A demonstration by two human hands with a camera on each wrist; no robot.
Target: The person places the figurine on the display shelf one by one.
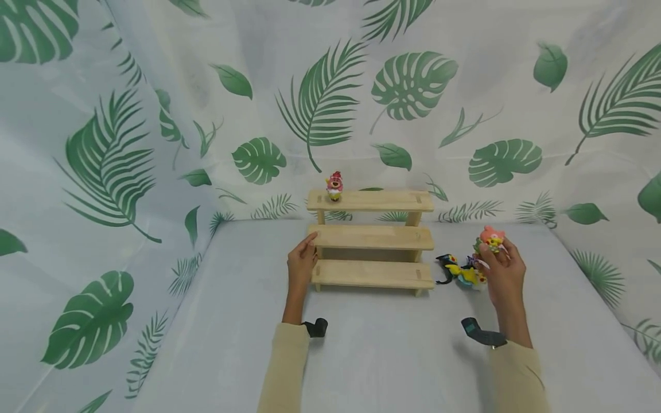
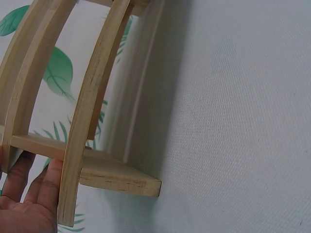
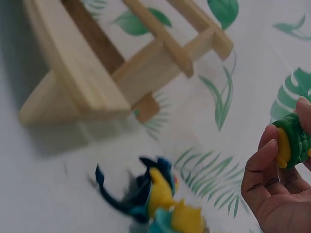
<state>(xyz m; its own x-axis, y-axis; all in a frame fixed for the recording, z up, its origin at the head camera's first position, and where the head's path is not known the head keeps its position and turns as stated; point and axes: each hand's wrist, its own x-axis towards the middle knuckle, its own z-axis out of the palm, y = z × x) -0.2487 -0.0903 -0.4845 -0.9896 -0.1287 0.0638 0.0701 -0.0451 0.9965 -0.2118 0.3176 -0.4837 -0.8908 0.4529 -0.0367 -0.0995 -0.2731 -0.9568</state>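
Note:
A three-tier wooden display stand (image 1: 372, 236) is on the white-covered surface. My left hand (image 1: 301, 267) grips the left end of its middle tier, and the left wrist view has the fingers (image 2: 51, 187) at the side support (image 2: 41, 145). Raised in my right hand (image 1: 506, 278) is a small toy figurine (image 1: 493, 236) with a pink eared head, pinched between thumb and fingers. Its green and yellow lower part (image 3: 293, 141) shows in the right wrist view. Another figurine (image 1: 334, 188), pink with a red top, stands at the left of the top tier.
Several figurines (image 1: 467, 276) lie clustered right of the stand, partly behind my right hand. A dark blue one with a long tail (image 3: 158, 182) lies nearest the stand. Leaf-printed sheeting (image 1: 320, 86) forms the walls behind and at both sides.

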